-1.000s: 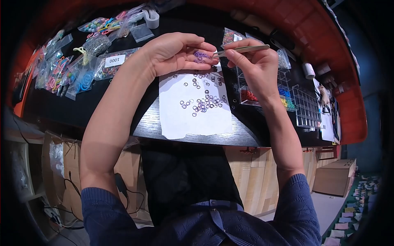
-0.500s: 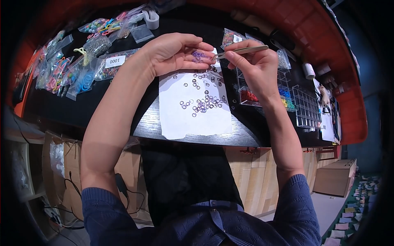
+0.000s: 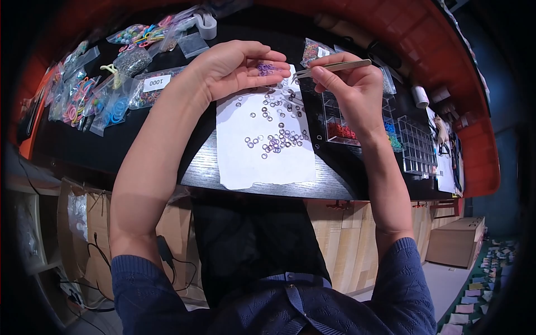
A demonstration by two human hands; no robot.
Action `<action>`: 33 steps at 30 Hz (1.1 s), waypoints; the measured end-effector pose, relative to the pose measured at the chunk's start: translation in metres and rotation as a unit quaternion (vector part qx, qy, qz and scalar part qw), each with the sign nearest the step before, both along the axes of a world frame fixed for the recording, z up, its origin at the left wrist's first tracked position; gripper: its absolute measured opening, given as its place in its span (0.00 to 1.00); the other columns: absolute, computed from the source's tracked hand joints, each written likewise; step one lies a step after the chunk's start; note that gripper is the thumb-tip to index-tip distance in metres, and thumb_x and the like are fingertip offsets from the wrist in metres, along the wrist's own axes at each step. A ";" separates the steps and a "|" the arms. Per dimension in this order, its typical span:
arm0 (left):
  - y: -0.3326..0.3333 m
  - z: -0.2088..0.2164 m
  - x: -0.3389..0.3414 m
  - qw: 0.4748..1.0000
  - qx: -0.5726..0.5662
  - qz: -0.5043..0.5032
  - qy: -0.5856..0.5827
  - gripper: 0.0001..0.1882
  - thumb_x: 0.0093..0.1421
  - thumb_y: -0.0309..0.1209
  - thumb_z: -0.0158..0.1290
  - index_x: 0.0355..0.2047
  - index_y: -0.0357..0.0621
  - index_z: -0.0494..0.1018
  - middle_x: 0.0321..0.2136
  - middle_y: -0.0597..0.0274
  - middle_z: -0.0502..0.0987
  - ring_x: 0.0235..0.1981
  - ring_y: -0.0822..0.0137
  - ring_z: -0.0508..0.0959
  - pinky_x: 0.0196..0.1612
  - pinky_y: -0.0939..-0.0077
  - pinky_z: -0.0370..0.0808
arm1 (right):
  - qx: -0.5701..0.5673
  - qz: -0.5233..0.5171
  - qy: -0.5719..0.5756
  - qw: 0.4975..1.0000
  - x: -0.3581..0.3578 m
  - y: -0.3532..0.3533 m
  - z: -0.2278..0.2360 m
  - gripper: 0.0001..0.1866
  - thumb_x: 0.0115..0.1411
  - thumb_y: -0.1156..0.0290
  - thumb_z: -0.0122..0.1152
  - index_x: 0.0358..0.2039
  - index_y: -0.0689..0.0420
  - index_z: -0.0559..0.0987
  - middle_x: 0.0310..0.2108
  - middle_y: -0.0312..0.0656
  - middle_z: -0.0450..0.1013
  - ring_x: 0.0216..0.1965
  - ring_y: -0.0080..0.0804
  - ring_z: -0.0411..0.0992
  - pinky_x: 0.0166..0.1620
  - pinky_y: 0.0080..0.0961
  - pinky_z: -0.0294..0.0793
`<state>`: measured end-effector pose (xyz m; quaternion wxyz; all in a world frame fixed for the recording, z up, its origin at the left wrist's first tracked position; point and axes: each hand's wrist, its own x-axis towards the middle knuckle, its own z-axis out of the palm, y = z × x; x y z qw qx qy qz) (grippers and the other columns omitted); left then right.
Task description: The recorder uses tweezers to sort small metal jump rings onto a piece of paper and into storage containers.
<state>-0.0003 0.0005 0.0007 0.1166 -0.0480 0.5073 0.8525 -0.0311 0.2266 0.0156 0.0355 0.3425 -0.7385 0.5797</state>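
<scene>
Palm up and cupped, my left hand (image 3: 231, 68) holds a small heap of purple rings (image 3: 266, 69) on its fingers, above the far end of a white sheet of paper (image 3: 237, 167). My right hand (image 3: 354, 84) is closed on a pair of tweezers (image 3: 346, 65), their tips pointing left, just off my left fingertips. The tips look slightly spread; whether a ring is between them is too small to tell. On the paper lie many small dark rings (image 3: 273, 146), in a near cluster and a looser far one.
Right of the paper stand a clear compartment box with red pieces (image 3: 341, 132) and a clear rack (image 3: 417, 148). Bags of colourful bands and beads (image 3: 84, 100) crowd the left, near a white roll (image 3: 206, 27). A white bottle (image 3: 420, 96) is at the far right. Two rings lie beside the paper.
My right hand has moved slightly right, drawing the tweezers back from my left fingers. My left hand has shifted a little up and left, with the purple rings still on it.
</scene>
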 end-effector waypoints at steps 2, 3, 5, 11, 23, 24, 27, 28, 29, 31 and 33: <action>-0.004 0.001 -0.001 0.999 0.030 0.029 0.007 0.20 0.67 0.27 0.50 0.51 0.16 0.68 0.46 0.30 0.75 0.48 0.48 0.81 0.51 0.66 0.83 | 0.050 -0.005 -0.009 0.999 -0.002 0.002 0.002 0.06 0.58 0.77 0.67 0.35 0.65 0.84 0.28 0.42 0.80 0.29 0.23 0.78 0.33 0.18 0.78; -0.005 0.001 -0.001 0.999 0.030 0.029 0.006 0.20 0.67 0.27 0.50 0.51 0.16 0.68 0.46 0.30 0.75 0.48 0.48 0.81 0.51 0.66 0.83 | 0.050 -0.006 -0.010 0.999 -0.003 0.002 0.002 0.06 0.58 0.77 0.67 0.35 0.65 0.84 0.28 0.42 0.80 0.29 0.23 0.78 0.33 0.18 0.78; -0.010 0.001 -0.003 0.995 0.082 0.058 0.002 0.21 0.67 0.26 0.49 0.52 0.15 0.68 0.47 0.30 0.74 0.50 0.49 0.80 0.53 0.66 0.82 | 0.143 -0.001 -0.032 0.989 -0.003 0.002 0.001 0.06 0.58 0.77 0.67 0.34 0.66 0.84 0.29 0.43 0.80 0.29 0.24 0.78 0.33 0.18 0.78; -0.013 -0.002 -0.006 0.996 0.082 0.041 0.011 0.20 0.67 0.26 0.50 0.52 0.16 0.67 0.47 0.31 0.74 0.49 0.51 0.80 0.52 0.67 0.83 | 0.088 0.014 -0.044 0.995 -0.003 0.000 -0.006 0.06 0.57 0.78 0.67 0.34 0.66 0.84 0.28 0.43 0.80 0.29 0.24 0.79 0.33 0.19 0.78; -0.012 -0.002 -0.005 0.997 0.072 0.038 0.007 0.20 0.66 0.26 0.50 0.52 0.17 0.68 0.47 0.32 0.74 0.49 0.52 0.80 0.52 0.69 0.83 | 0.042 0.088 -0.085 0.992 -0.003 -0.004 -0.014 0.05 0.58 0.79 0.66 0.35 0.66 0.83 0.26 0.40 0.78 0.26 0.22 0.76 0.32 0.18 0.76; -0.013 -0.002 -0.005 0.997 0.070 0.040 0.004 0.20 0.66 0.26 0.51 0.52 0.17 0.68 0.47 0.33 0.74 0.49 0.52 0.80 0.53 0.69 0.82 | 0.042 0.089 -0.086 0.991 -0.003 -0.005 -0.014 0.05 0.58 0.79 0.66 0.35 0.66 0.83 0.26 0.40 0.78 0.26 0.22 0.76 0.32 0.18 0.76; -0.013 -0.002 -0.005 0.997 0.067 0.039 0.002 0.20 0.66 0.26 0.51 0.52 0.17 0.68 0.47 0.32 0.74 0.50 0.52 0.80 0.53 0.68 0.82 | 0.055 0.086 -0.080 0.991 -0.002 -0.006 -0.013 0.04 0.58 0.79 0.65 0.33 0.67 0.83 0.27 0.39 0.78 0.26 0.21 0.76 0.32 0.18 0.76; -0.012 -0.002 -0.005 0.997 0.067 0.039 0.003 0.20 0.66 0.26 0.51 0.52 0.17 0.68 0.47 0.32 0.74 0.50 0.52 0.80 0.53 0.68 0.82 | 0.061 0.090 -0.067 0.992 -0.001 -0.006 -0.013 0.04 0.58 0.79 0.65 0.33 0.66 0.82 0.27 0.39 0.78 0.26 0.20 0.76 0.32 0.18 0.76; -0.012 -0.002 -0.006 0.997 0.069 0.039 0.001 0.21 0.66 0.26 0.51 0.52 0.17 0.68 0.47 0.32 0.74 0.50 0.52 0.80 0.53 0.68 0.82 | 0.067 0.093 -0.054 0.992 0.001 -0.006 -0.013 0.03 0.58 0.80 0.65 0.32 0.66 0.82 0.27 0.39 0.78 0.26 0.20 0.76 0.31 0.18 0.76; -0.012 -0.002 -0.005 0.997 0.070 0.040 0.000 0.21 0.66 0.26 0.51 0.52 0.17 0.68 0.47 0.32 0.74 0.50 0.52 0.79 0.54 0.68 0.82 | 0.079 0.085 -0.012 0.993 0.007 -0.006 -0.011 0.02 0.58 0.80 0.65 0.32 0.66 0.82 0.27 0.39 0.78 0.26 0.20 0.76 0.31 0.18 0.76; -0.011 -0.001 -0.004 0.997 0.064 0.037 0.001 0.21 0.66 0.27 0.52 0.52 0.17 0.69 0.47 0.32 0.74 0.50 0.51 0.79 0.54 0.67 0.81 | 0.091 0.078 0.030 0.992 0.009 -0.007 -0.011 0.02 0.58 0.81 0.65 0.32 0.65 0.81 0.27 0.39 0.78 0.26 0.20 0.76 0.31 0.18 0.76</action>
